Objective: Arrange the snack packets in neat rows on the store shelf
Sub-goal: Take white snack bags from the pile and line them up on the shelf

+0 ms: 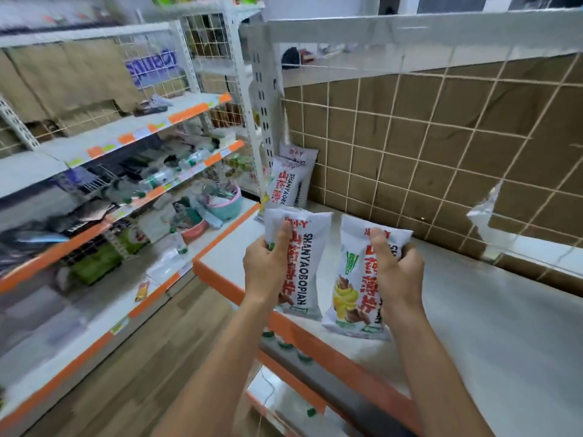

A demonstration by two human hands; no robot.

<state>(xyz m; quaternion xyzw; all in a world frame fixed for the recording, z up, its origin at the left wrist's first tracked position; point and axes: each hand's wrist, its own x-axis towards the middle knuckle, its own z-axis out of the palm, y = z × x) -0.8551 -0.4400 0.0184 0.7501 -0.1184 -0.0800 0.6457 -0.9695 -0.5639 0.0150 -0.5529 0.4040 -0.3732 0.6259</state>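
- Hands: two, your left hand (266, 266) and your right hand (397, 272), each gripping one packet.
- Snack packets you hold: two, the left packet (310, 263) and the right packet (350, 279).
- Snack packets standing at the back corner of the shelf (473, 310): at least two, a front packet (285, 181) and a rear packet (298, 154).
- Green bottle caps (285, 344) below the shelf edge: at least three in a line.

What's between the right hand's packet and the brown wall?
Just bare white shelf lies between the packet in the right hand and the brown wall, seen in the head view.
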